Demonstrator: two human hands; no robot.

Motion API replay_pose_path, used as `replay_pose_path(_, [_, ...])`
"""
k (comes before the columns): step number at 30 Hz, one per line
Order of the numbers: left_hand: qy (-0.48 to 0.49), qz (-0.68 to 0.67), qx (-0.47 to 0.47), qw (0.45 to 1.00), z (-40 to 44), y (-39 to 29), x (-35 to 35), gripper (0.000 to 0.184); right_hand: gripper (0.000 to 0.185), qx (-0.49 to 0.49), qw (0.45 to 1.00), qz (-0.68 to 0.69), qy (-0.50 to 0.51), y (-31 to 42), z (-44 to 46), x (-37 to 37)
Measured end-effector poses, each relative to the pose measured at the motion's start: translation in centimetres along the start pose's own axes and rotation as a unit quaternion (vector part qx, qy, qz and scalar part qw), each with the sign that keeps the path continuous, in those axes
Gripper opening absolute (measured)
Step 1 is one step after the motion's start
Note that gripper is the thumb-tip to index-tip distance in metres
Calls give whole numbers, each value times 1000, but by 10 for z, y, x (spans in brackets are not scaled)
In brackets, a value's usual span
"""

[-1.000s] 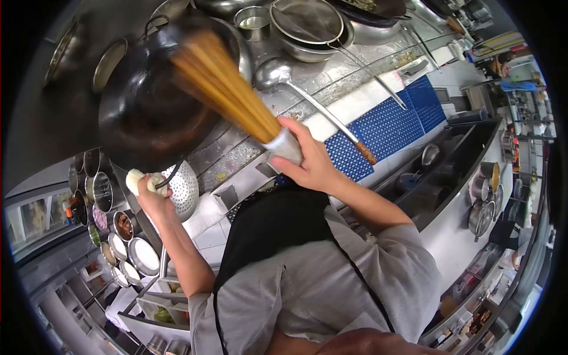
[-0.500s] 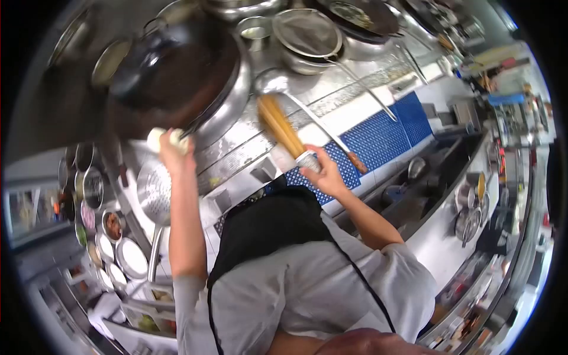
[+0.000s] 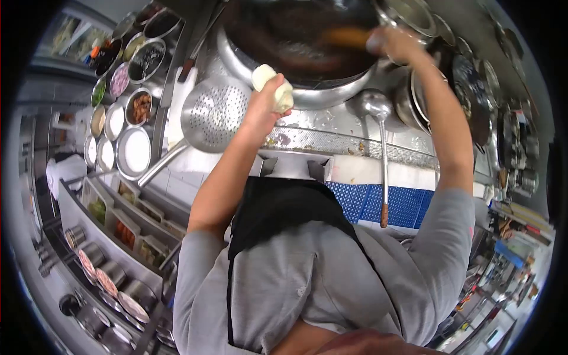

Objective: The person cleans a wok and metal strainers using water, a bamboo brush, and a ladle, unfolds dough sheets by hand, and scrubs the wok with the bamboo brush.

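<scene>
My left hand (image 3: 269, 106) is closed around a pale folded cloth (image 3: 265, 77) at the near rim of a large dark wok (image 3: 278, 44). Whether a wok handle lies inside the cloth is hidden. My right hand (image 3: 399, 44), blurred by motion, grips a bamboo wok brush (image 3: 349, 38) by its bound end. The bristles reach over the inside of the wok, smeared by the movement. Below and left of the wok, close to my left forearm, lies a perforated skimmer (image 3: 216, 112). A ladle (image 3: 376, 105) with a wooden handle end rests between the wok and my right arm.
At the left stand bowls of ingredients, one with white powder or grains (image 3: 134, 151). A knife-like tool with a brown handle (image 3: 187, 70) lies beside them. Nested pots (image 3: 408, 100) and pans line the right. A blue perforated mat (image 3: 367, 198) covers the near edge.
My view has swung left. The brush has gone from beside my body, over the counter, into the wok with my right hand. My left hand still holds the cloth at the wok's rim.
</scene>
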State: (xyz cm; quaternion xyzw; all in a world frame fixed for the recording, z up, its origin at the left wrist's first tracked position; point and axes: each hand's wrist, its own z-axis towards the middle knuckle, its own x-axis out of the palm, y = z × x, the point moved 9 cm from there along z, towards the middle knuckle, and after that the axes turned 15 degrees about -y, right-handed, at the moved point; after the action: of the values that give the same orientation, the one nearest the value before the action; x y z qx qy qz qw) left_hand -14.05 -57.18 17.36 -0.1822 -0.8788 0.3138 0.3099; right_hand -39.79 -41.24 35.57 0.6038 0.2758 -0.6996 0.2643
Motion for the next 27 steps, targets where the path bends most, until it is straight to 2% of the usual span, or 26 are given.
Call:
replay_pose_path(1, [-20,3,37,999,-11,-6,-18,39,35,28,990,-134,-17,-27,44,-1])
replay_pose_path(2, [-39,12,75,996,-23,-15,-37,36,45,44,968,-138,-205,-76,91,4])
replay_pose_path(4, [-72,-25,115,990,-49,-31,-81,45,47,168,903,-2,-395,-39,82,-48])
replay_pose_path(6, [-115,-19,155,981,-70,-40,-133,55,37,177,900,27,-397,-10,104,-14])
replay_pose_path(7, [-123,-20,168,978,-83,-47,-152,60,36,134,957,13,-259,12,127,24])
replay_pose_path(9, [-152,-4,194,969,-105,-55,-195,68,38,129,975,108,-148,72,98,54])
replay_pose_path(10, [-194,2,191,962,-117,-55,-220,69,54,87,973,212,-24,97,75,81])
replay_pose_path(12, [-215,24,213,953,-141,-62,-242,66,54,32,956,269,112,130,23,71])
replay_pose_path(14, [-232,-26,214,949,-144,-58,-268,68,53,-126,935,326,59,97,25,81])
replay_pose_path(15, [-237,-48,209,947,-147,-52,-278,69,48,-99,933,334,95,53,42,94])
replay_pose_path(16, [-237,-71,201,948,-146,-48,-281,69,48,-13,977,198,79,-6,65,90])
replay_pose_path(17, [-231,-96,196,948,-139,-45,-278,69,49,3,997,-67,-44,-24,72,32])
replay_pose_path(18, [-226,-117,183,950,-136,-41,-275,69,56,62,993,-49,-88,-50,84,15])
replay_pose_path(20, [-167,-94,150,970,-122,-34,-247,66,60,145,938,-12,-313,-63,83,0])
replay_pose_path(22, [-130,-39,123,983,-118,-24,-202,65,64,184,934,-25,-305,-58,102,59])
replay_pose_path(24, [-47,185,148,971,-117,-13,-136,69,67,116,978,38,-170,25,84,81])
replay_pose_path(25, [-21,277,201,939,-116,-3,-109,72,64,119,983,131,-54,64,63,82])
replay_pose_path(26, [-5,435,302,848,-119,1,-84,73,61,108,967,222,69,108,38,76])
replay_pose_path(27, [23,471,362,804,-118,14,-63,73,58,80,950,278,117,133,13,64])
